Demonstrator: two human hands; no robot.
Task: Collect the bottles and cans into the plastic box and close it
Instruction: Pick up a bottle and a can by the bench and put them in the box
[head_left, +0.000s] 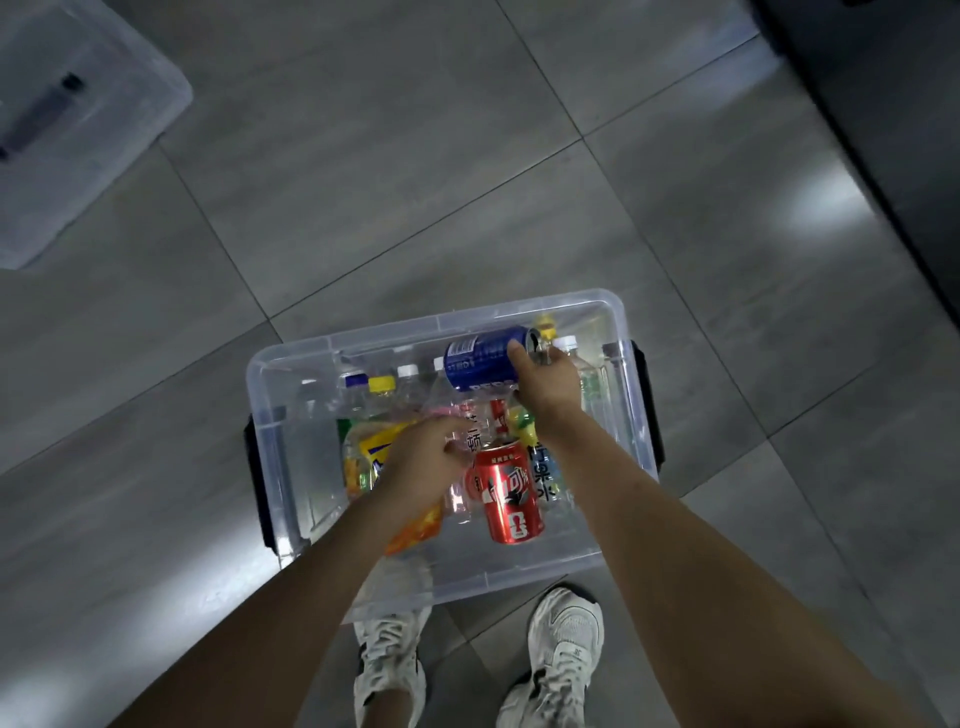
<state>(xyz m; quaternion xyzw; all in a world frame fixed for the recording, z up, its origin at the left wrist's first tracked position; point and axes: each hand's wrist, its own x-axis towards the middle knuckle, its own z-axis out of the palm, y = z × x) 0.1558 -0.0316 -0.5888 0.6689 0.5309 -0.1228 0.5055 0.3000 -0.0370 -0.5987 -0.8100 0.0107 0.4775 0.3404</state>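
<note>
A clear plastic box (291, 364) with black side latches stands on the floor in front of my feet, with no lid on it. Inside lie several bottles and cans. My right hand (550, 384) grips a blue can (480, 358) lying sideways over the far half of the box. My left hand (423, 462) reaches into the middle with curled fingers that touch a clear bottle (472, 441); whether they grip it I cannot tell. A red can (509, 493) lies just right of that hand, and an orange-yellow bottle (369, 452) lies partly under it.
The box's clear lid (78, 130) lies on the grey tiled floor at the far left. A dark piece of furniture (883, 104) fills the top right corner. My two white shoes (566, 654) stand just behind the box's near edge.
</note>
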